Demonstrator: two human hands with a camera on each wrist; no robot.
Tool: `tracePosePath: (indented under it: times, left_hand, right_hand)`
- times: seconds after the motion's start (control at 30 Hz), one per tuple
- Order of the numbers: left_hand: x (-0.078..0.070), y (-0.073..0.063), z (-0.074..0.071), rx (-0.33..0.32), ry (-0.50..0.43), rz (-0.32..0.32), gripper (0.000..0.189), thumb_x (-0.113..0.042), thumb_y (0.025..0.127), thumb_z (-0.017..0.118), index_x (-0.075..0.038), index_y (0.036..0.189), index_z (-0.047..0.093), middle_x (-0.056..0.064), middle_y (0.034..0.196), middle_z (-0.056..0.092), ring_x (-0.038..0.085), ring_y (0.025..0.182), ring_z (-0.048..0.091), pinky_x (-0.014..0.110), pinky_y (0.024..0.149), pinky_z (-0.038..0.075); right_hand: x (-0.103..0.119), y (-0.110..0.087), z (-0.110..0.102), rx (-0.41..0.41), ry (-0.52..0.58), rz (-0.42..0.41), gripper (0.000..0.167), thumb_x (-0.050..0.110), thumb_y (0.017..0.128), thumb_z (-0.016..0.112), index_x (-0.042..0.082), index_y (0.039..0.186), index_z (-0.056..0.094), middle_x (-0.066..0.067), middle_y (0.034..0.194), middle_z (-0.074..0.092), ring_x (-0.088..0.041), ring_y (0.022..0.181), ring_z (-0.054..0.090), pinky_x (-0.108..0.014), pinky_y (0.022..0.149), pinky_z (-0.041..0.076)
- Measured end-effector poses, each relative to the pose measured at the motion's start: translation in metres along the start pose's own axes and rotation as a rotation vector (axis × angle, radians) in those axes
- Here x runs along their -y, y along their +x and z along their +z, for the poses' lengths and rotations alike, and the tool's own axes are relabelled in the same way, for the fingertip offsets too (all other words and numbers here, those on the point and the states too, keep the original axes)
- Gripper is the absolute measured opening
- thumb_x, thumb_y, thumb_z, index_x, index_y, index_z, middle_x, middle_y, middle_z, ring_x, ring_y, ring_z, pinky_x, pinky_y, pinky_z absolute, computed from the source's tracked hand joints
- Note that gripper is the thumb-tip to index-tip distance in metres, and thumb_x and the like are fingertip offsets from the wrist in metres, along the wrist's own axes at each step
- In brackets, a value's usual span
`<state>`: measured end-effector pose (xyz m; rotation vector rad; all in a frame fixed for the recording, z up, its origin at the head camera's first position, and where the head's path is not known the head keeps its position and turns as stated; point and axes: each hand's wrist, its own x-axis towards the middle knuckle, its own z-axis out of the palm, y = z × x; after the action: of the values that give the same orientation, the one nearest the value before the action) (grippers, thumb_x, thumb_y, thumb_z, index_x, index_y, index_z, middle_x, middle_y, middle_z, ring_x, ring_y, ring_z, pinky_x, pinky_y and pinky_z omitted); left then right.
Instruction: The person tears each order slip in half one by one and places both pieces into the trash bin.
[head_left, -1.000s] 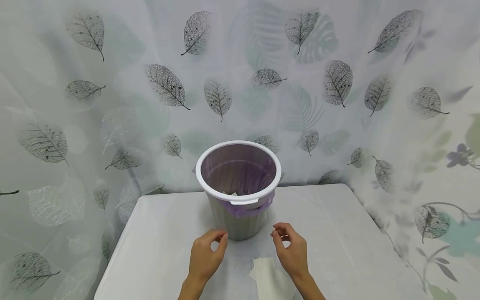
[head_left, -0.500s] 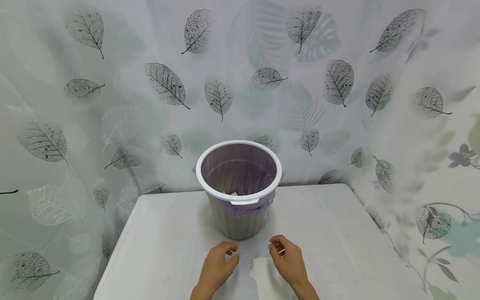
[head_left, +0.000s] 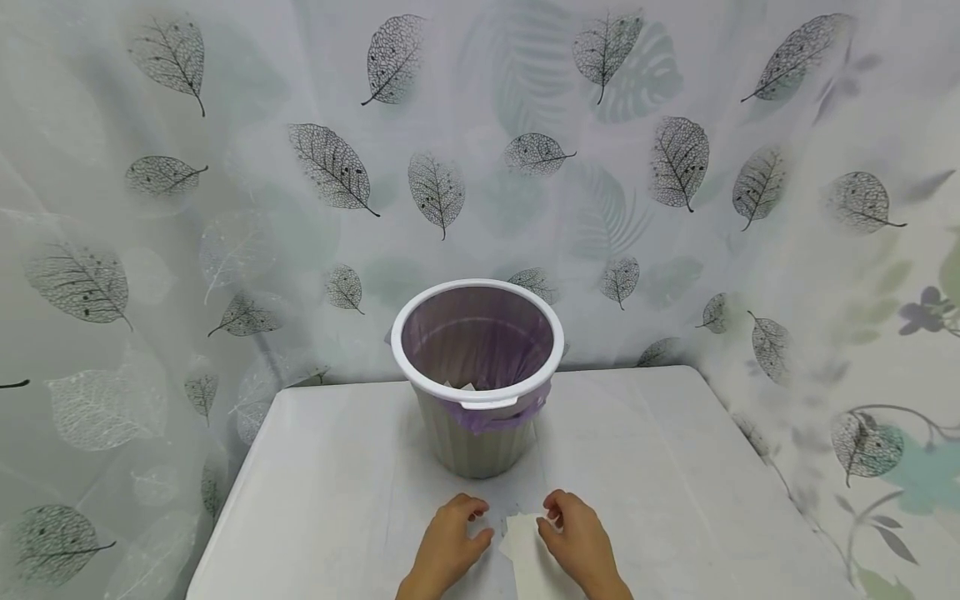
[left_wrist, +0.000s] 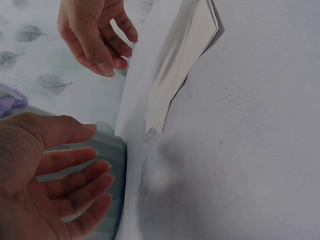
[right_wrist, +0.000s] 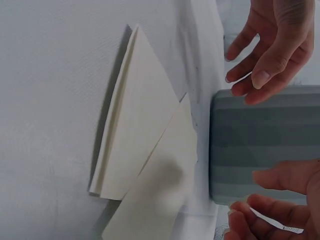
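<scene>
Cream folded paper [head_left: 531, 554] lies on the white table in front of the bin; the right wrist view shows it as a folded triangular piece [right_wrist: 135, 120] with another pointed piece [right_wrist: 160, 185] overlapping it. My left hand [head_left: 450, 542] hovers to the left of the paper, fingers loosely bent, holding nothing. On the other side my right hand [head_left: 579, 542] hangs over the paper's right edge, fingers relaxed and apart from the thumb, also holding nothing. The left wrist view has both hands, the left one [left_wrist: 60, 175] beside the bin.
A grey ribbed bin [head_left: 476, 446] with a white rim and a purple liner [head_left: 480, 333] stands behind the hands, with pale scraps [head_left: 467, 387] inside. Tiny specks dot the table [head_left: 330, 500] near the paper. A leaf-patterned curtain [head_left: 480, 208] hangs behind and beside the table.
Both hands have come back from beside the bin's base toward the paper. The left hand has moved right and nearer, and its fingers have spread from the thumb. Bin and paper stay put.
</scene>
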<state>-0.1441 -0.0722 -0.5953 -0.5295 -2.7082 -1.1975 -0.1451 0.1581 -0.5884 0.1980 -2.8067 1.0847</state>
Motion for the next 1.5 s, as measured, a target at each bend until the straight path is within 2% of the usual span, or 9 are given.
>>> tracePosePath:
  times: [0.13,0.33,0.47,0.6,0.67,0.83,1.03,1.3,1.5]
  left_hand:
    - [0.000,-0.002,0.002,0.008,-0.001,0.005,0.028,-0.011,0.081,0.085,-0.002,0.105,0.074,0.003,0.095,0.067,0.020,0.085,0.064,0.034,0.073,0.054]
    - [0.002,-0.003,0.010,0.028,0.021,-0.018,0.028,-0.012,0.080,0.085,-0.004,0.104,0.074,-0.001,0.093,0.064,0.013,0.082,0.059,0.033,0.072,0.053]
    - [0.002,-0.004,0.013,0.043,0.053,-0.006,0.030,-0.012,0.079,0.086,-0.002,0.104,0.074,-0.001,0.092,0.062,0.009,0.080,0.056,0.033,0.072,0.054]
    - [0.002,-0.005,0.017,0.057,0.095,0.004,0.033,-0.013,0.078,0.086,0.001,0.105,0.074,0.000,0.093,0.061,0.009,0.082,0.057,0.034,0.076,0.055]
    - [0.003,-0.005,0.019,0.063,0.107,0.007,0.034,-0.014,0.078,0.085,0.002,0.106,0.074,0.001,0.094,0.062,0.011,0.084,0.060,0.035,0.078,0.056]
    - [0.006,-0.005,0.024,0.083,0.124,0.002,0.035,-0.017,0.080,0.085,0.002,0.108,0.074,0.000,0.096,0.062,0.013,0.085,0.062,0.036,0.080,0.057]
    - [0.011,-0.007,0.028,0.083,0.118,-0.005,0.034,-0.023,0.085,0.082,0.000,0.109,0.074,-0.003,0.094,0.060,0.008,0.079,0.055,0.035,0.074,0.055]
    - [0.008,-0.007,0.024,0.064,0.086,0.014,0.031,-0.022,0.087,0.079,0.001,0.107,0.075,-0.002,0.092,0.061,0.007,0.077,0.053,0.034,0.072,0.054]
    - [0.006,-0.005,0.022,0.084,0.066,-0.009,0.030,-0.022,0.088,0.078,0.001,0.108,0.074,-0.004,0.090,0.059,0.005,0.074,0.049,0.032,0.068,0.051]
  right_hand:
    - [-0.002,-0.002,0.001,0.027,-0.044,0.012,0.026,0.012,0.081,0.084,0.007,0.102,0.067,0.004,0.086,0.059,-0.010,0.074,0.056,-0.028,0.060,0.048]
    - [-0.003,-0.005,0.000,0.048,-0.120,0.037,0.035,0.019,0.079,0.088,0.008,0.101,0.064,0.002,0.085,0.056,-0.012,0.070,0.052,-0.033,0.057,0.046]
    - [-0.003,-0.008,0.001,0.090,-0.186,0.090,0.054,0.033,0.073,0.095,0.004,0.103,0.061,-0.005,0.086,0.054,-0.019,0.069,0.055,-0.042,0.058,0.052]
    - [-0.005,-0.011,0.006,0.141,-0.241,0.136,0.074,0.047,0.063,0.098,0.001,0.103,0.056,-0.010,0.086,0.049,-0.023,0.066,0.053,-0.047,0.056,0.053]
    - [-0.006,-0.013,0.009,0.150,-0.263,0.147,0.079,0.052,0.060,0.098,0.002,0.102,0.054,-0.010,0.084,0.047,-0.023,0.064,0.050,-0.047,0.054,0.052]
    - [-0.008,-0.018,0.015,0.137,-0.322,0.152,0.087,0.058,0.055,0.098,0.000,0.102,0.053,-0.012,0.084,0.047,-0.030,0.068,0.055,-0.050,0.055,0.052]
    - [-0.010,-0.020,0.020,0.121,-0.326,0.165,0.088,0.051,0.052,0.101,-0.001,0.103,0.051,-0.013,0.087,0.046,-0.034,0.074,0.055,-0.052,0.055,0.052]
    - [-0.008,-0.019,0.018,0.144,-0.296,0.156,0.077,0.037,0.057,0.103,0.000,0.098,0.049,-0.011,0.080,0.046,-0.030,0.064,0.056,-0.050,0.056,0.051]
    - [-0.010,-0.019,0.017,0.173,-0.248,0.150,0.071,0.027,0.060,0.102,0.000,0.099,0.049,-0.011,0.080,0.053,-0.030,0.068,0.061,-0.049,0.060,0.054]
